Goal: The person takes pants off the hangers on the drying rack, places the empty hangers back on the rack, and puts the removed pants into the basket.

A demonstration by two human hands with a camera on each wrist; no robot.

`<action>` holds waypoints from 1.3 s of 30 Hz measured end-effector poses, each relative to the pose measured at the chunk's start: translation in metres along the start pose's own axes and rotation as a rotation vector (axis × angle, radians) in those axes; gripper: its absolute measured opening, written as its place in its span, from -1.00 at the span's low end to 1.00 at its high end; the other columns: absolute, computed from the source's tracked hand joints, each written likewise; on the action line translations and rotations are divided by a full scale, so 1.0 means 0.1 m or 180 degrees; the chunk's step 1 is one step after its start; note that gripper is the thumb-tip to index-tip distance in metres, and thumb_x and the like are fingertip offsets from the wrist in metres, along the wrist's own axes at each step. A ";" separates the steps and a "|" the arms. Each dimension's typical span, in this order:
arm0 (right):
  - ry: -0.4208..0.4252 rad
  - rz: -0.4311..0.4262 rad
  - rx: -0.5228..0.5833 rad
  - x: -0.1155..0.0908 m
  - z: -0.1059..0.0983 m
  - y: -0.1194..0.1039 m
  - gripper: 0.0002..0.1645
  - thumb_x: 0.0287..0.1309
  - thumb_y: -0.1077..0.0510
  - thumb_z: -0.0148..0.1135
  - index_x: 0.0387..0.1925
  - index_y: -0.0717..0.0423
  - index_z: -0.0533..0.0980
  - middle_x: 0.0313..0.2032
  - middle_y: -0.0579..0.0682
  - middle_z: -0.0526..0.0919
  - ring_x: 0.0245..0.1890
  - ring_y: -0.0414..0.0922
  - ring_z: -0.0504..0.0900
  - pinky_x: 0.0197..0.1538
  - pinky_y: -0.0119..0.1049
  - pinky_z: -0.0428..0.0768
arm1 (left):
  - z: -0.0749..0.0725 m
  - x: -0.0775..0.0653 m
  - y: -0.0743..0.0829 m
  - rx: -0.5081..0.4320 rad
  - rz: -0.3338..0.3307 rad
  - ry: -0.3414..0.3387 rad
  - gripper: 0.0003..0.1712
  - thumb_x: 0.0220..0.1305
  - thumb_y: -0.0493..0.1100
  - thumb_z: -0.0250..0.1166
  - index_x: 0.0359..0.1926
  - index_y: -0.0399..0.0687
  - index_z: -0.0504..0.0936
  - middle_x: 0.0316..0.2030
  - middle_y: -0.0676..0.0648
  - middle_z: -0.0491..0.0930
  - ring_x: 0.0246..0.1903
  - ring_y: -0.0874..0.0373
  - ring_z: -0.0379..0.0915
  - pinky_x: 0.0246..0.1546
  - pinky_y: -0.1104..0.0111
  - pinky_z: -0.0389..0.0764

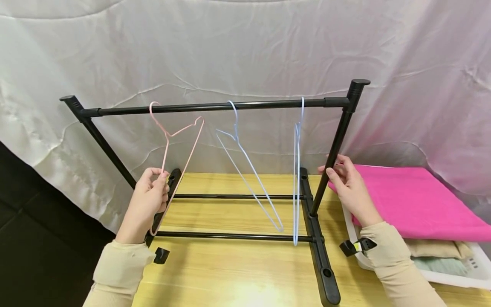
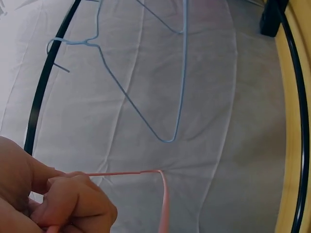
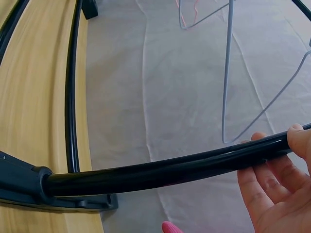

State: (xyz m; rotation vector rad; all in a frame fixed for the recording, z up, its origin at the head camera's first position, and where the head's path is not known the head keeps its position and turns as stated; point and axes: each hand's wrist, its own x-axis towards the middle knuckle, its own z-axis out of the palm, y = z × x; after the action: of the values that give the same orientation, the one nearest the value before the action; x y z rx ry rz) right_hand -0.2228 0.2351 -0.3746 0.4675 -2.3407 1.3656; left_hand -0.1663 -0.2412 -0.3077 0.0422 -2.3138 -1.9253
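A pink hanger (image 1: 186,128) hangs by its hook at the left of the black rack's top bar (image 1: 192,108). My left hand (image 1: 147,194) pinches its side arm between thumb and fingers; the left wrist view shows the same hand (image 2: 73,204) at the pink wire (image 2: 121,173). Around the rack's right upright post (image 1: 333,145), the fingers and thumb of my right hand (image 1: 350,187) are curled. That grip shows in the right wrist view too, with the hand (image 3: 279,187) on the black tube (image 3: 170,170). Two blue hangers hang on the bar: one mid-bar (image 1: 251,168), one near the right post (image 1: 296,183).
A white basket (image 1: 452,277) stands right of the rack, holding a folded pink cloth (image 1: 418,200) above beige (image 1: 435,248) and pale green cloths (image 1: 441,265). The rack's black feet (image 1: 320,264) rest on a wooden table (image 1: 230,264). A pale curtain (image 1: 238,51) hangs behind.
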 end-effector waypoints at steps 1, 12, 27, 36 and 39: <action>0.0000 0.0003 -0.0002 0.00 0.00 0.00 -0.52 0.52 0.06 0.01 0.38 -0.10 0.24 0.06 0.09 0.70 0.02 -0.43 0.63 -0.10 -0.66 0.46 | 0.00 -0.01 -0.02 0.0042 -0.0018 0.0001 -0.84 0.61 0.02 -0.11 -0.03 0.08 0.26 -0.60 0.09 0.20 -0.70 0.31 0.01 -0.75 0.48 0.13; 0.0001 0.0031 0.0024 -0.01 0.02 -0.04 -0.50 0.52 0.05 0.01 0.40 -0.12 0.23 0.08 0.06 0.69 0.04 -0.46 0.62 -0.02 -0.72 0.46 | -0.02 -0.14 -0.07 0.0344 0.0062 0.0190 -0.88 0.60 0.02 -0.11 0.02 0.20 0.15 -0.59 0.08 0.19 -0.64 0.27 0.08 -0.68 0.44 0.26; 0.0017 0.0013 -0.0025 -0.03 0.00 -0.05 -0.49 0.52 0.06 0.02 0.40 -0.09 0.23 0.06 0.10 0.70 0.02 -0.46 0.63 -0.06 -0.71 0.48 | -0.02 -0.24 -0.08 0.1408 0.0461 0.0674 -0.62 0.53 -0.05 0.06 0.25 -0.01 0.24 -0.41 -0.01 0.52 -0.52 0.25 0.36 -0.52 0.40 0.41; -0.0131 0.0222 -0.0282 -0.11 -0.08 -0.18 -0.32 0.49 -0.01 0.07 0.50 0.04 0.13 0.26 0.28 0.52 0.22 0.17 0.57 0.03 -0.80 0.41 | 0.07 -0.37 -0.03 0.2094 0.1161 0.1196 -0.33 0.38 -0.09 0.27 0.43 0.06 0.25 0.14 -0.19 0.48 -0.26 0.09 0.40 -0.31 0.36 0.38; -0.0160 0.0193 -0.0406 -0.16 -0.12 -0.26 -0.28 0.45 -0.01 0.13 0.51 -0.03 0.14 0.29 0.25 0.50 0.27 0.19 0.53 0.18 -0.66 0.46 | 0.12 -0.43 -0.01 0.2234 0.1426 0.1331 -0.27 0.35 -0.13 0.30 0.47 0.08 0.24 0.26 -0.25 0.40 -0.25 -0.09 0.45 -0.27 0.09 0.47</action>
State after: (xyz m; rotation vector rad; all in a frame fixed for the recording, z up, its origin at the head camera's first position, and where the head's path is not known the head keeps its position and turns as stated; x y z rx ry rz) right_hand -0.1945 0.2347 -0.3576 0.4004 -2.4833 1.2346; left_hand -0.1252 -0.2248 -0.3145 -0.0060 -2.3122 -0.7621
